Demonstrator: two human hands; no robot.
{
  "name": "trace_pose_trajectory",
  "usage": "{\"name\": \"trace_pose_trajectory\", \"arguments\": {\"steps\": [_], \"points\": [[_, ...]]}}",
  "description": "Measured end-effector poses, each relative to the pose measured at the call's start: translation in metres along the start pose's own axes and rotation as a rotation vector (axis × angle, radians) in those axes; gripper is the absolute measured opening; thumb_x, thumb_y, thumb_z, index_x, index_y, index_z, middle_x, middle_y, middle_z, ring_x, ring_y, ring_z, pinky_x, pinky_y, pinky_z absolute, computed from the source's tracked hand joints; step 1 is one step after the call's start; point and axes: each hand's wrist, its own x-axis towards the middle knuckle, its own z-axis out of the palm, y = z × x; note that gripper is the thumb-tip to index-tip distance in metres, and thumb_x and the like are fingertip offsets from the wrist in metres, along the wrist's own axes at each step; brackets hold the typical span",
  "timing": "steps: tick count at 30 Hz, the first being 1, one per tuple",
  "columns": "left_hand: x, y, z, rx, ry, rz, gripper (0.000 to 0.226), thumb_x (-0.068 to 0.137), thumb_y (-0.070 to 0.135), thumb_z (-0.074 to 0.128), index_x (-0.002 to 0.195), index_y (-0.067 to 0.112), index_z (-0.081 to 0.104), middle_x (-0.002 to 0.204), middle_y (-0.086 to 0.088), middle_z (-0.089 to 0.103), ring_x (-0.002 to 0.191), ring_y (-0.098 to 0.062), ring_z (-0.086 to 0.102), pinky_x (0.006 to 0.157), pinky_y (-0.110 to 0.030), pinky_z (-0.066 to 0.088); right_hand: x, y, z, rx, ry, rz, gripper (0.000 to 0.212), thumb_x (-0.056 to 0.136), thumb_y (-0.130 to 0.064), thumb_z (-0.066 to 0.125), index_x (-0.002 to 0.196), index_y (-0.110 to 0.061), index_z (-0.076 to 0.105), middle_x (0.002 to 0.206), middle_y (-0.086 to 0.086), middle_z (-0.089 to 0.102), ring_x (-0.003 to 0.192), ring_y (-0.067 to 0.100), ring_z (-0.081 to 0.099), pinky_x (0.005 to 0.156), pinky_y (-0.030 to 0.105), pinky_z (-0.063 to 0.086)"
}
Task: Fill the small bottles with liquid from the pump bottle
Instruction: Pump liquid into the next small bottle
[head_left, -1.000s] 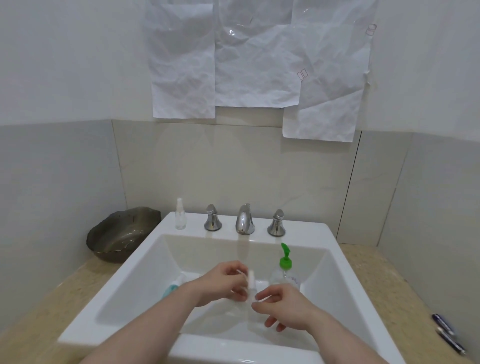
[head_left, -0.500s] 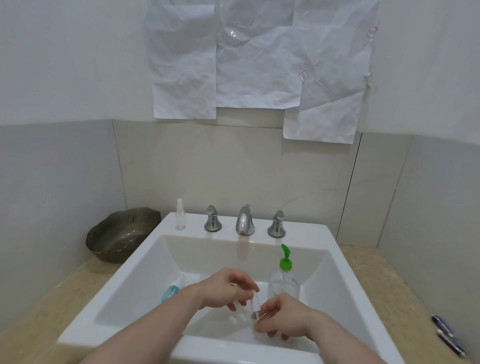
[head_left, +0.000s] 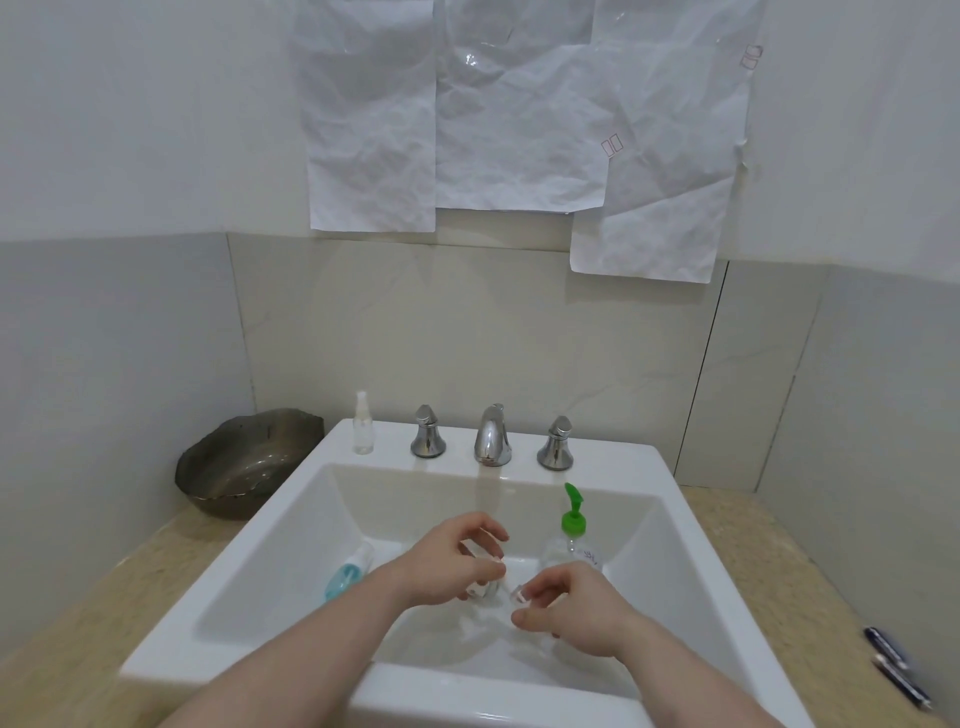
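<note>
The white sink (head_left: 332, 525) took up the middle of the view, set in a beige counter (head_left: 88, 623), with three chrome tap fittings (head_left: 492, 435) along its back ledge. A dark bowl (head_left: 244, 462) sat on the counter to the left; what it held could not be made out.

The pump bottle (head_left: 571, 540), clear-bodied with a green pump head, stood upright inside the basin. It lay just beyond and slightly right of the right hand (head_left: 576, 605) — the nearer hand by a clear margin. Its long axis was vertical, and which way the spout faced could not be fixed with confidence. Its liquid level could not be read.

A teal bottle (head_left: 345, 574) lay on its side against the basin's left slope, cap end pointing up and away, well apart from both hands. A clear spray bottle (head_left: 362, 426) stood capped on the back ledge; it looked near empty.

The left hand (head_left: 452, 564) was curled round a small transparent item, probably a bottle body, though blur hid its outline. The right hand pinched a small clear piece (head_left: 515, 592) between thumb and forefinger — judged a cap or neck part. The two hands were close together over the basin floor. Judged: opening still in hand; no filling begun.
</note>
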Motion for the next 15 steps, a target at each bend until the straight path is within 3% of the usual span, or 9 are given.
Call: {"name": "trace_pose_trajectory", "arguments": {"steps": [3,7,10,13,15], "points": [[0.0014,0.0000,-0.0002,0.014,-0.002,-0.002,0.021,0.087,0.025,0.070,0.107,0.029,0.072,0.097,-0.001,0.070,0.069,-0.011,0.066,0.053,-0.026,0.048,0.0014,0.0008,0.0007,0.008,0.026,-0.014,0.032,0.071,-0.035,0.093,0.097,-0.025,0.079,0.094,-0.003,0.070,0.073,0.005,0.064,0.066,0.013,0.050],[0.0008,0.0005,0.0013,0.041,-0.044,-0.041,0.019,0.092,0.042,0.066,0.104,0.031,0.074,0.075,0.004,0.065,0.063,-0.010,0.059,0.054,-0.026,0.044,0.0016,0.0013,0.0008,0.015,0.039,-0.026,0.031,0.072,-0.032,0.092,0.098,-0.022,0.079,0.095,-0.002,0.069,0.072,0.005,0.062,0.067,0.013,0.050],[0.0003,0.0035,0.0006,0.000,-0.084,-0.041,0.021,0.084,0.033,0.069,0.104,0.029,0.075,0.067,0.006,0.060,0.064,-0.013,0.059,0.054,-0.027,0.044,0.0017,0.0005,0.0009,0.027,0.057,-0.038,0.029,0.074,-0.029,0.092,0.098,-0.021,0.078,0.092,-0.002,0.068,0.069,0.005,0.061,0.065,0.013,0.050],[0.0006,0.0032,0.0004,0.027,-0.071,-0.041,0.010,0.089,0.027,0.066,0.094,0.022,0.074,0.062,0.005,0.058,0.061,-0.013,0.057,0.055,-0.029,0.043,0.0016,-0.0005,0.0009,0.035,0.071,-0.042,0.027,0.073,-0.028,0.093,0.095,-0.022,0.078,0.089,-0.004,0.069,0.068,0.004,0.062,0.065,0.014,0.050],[0.0004,0.0025,0.0004,0.060,-0.031,-0.066,0.022,0.094,0.037,0.065,0.081,0.020,0.068,0.061,0.006,0.058,0.058,-0.013,0.056,0.054,-0.028,0.043,0.0012,-0.0017,0.0009,0.044,0.073,-0.042,0.026,0.072,-0.028,0.093,0.093,-0.022,0.078,0.087,-0.004,0.069,0.068,0.004,0.062,0.066,0.016,0.051]]}}
